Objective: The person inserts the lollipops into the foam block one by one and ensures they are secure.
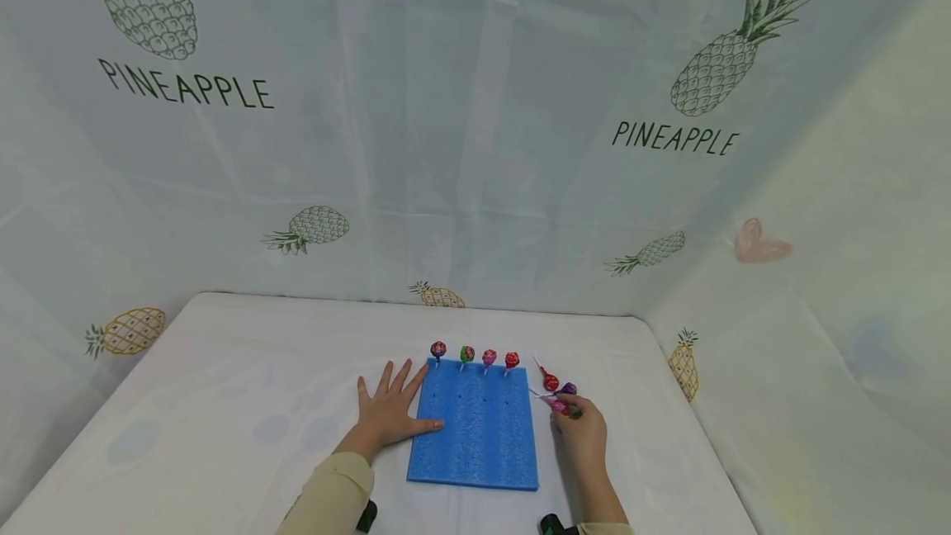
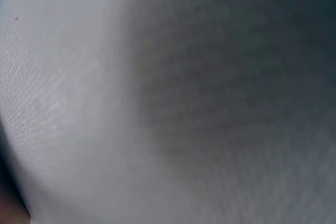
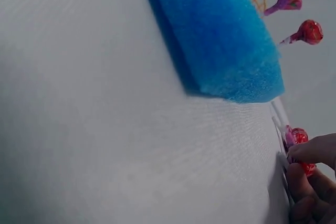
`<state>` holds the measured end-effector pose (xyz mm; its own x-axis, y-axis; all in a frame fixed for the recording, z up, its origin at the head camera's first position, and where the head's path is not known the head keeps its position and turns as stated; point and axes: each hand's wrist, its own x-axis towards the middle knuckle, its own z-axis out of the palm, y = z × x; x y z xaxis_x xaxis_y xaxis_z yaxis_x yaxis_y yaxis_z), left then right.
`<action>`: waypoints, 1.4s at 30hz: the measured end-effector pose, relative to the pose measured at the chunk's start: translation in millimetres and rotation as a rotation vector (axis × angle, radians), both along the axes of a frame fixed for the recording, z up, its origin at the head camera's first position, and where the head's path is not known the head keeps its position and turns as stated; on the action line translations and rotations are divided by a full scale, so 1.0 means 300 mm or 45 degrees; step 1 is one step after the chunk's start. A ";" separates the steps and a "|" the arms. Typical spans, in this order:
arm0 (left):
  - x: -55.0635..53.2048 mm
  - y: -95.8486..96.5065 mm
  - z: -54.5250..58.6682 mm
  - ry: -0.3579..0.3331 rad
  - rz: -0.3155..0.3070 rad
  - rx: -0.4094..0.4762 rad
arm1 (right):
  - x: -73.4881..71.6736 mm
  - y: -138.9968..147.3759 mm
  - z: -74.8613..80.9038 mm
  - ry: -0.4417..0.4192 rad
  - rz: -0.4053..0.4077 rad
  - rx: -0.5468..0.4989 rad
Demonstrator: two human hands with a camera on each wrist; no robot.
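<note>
A blue foam board (image 1: 475, 444) lies flat on the table, with several wrapped lollipops standing along its far edge: a dark red and blue one (image 1: 438, 348), a green one (image 1: 467, 352), a pink one (image 1: 489, 357) and a red one (image 1: 512, 360). My left hand (image 1: 386, 415) is spread flat at the board's left side, its thumb resting on the foam. To the right of the board, my right hand (image 1: 585, 436) pinches a lollipop (image 3: 290, 139) between thumb and forefinger. Loose beside those fingers are a red lollipop (image 1: 550, 382) and a purple one (image 1: 569, 389). The left wrist view is mostly blurred cloth.
A white cloth covers the table (image 1: 260, 403). Behind it hangs a pale curtain (image 1: 446, 147) with pineapple prints. Small holes dot the foam below the standing lollipops. Dark wrist devices (image 1: 551, 524) sit at both cuffs.
</note>
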<state>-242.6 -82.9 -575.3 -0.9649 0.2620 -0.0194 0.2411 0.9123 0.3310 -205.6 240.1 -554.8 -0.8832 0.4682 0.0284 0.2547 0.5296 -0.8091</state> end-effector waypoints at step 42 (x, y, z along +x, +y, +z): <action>0.006 0.000 0.006 0.018 0.003 0.023 | -0.011 -0.174 0.170 0.320 0.032 -0.201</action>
<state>-240.7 -82.9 -573.4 -0.9656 0.2599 -0.0011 0.2436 0.9067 0.3444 -208.9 187.9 -503.7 -0.8693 0.4619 0.1760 0.0243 0.3956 -0.9181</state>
